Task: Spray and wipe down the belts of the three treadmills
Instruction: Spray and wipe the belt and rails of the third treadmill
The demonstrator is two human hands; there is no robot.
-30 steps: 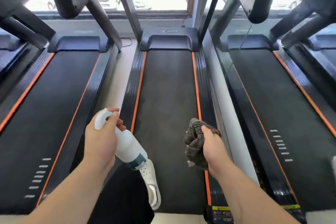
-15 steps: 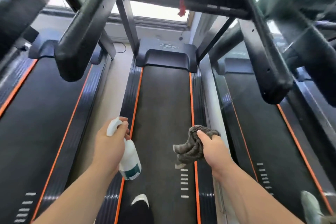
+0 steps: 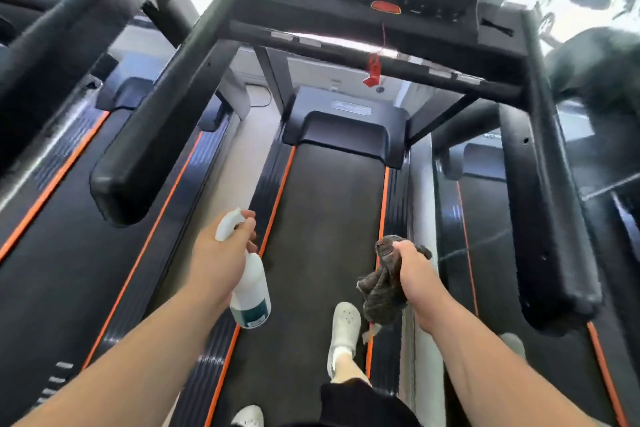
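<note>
Left hand (image 3: 216, 260) wraps the neck of the white spray bottle (image 3: 250, 291), body hanging below the fist, long axis near upright, nozzle aimed up-frame along the middle treadmill belt (image 3: 325, 218). Right hand (image 3: 414, 274) clutches the bunched dark cloth (image 3: 382, 291), drooping lower centre-right.

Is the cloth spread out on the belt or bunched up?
Bunched. The dark cloth hangs crumpled from the right hand, which grips its top; it is held above the middle treadmill belt, not laid on it.
</note>
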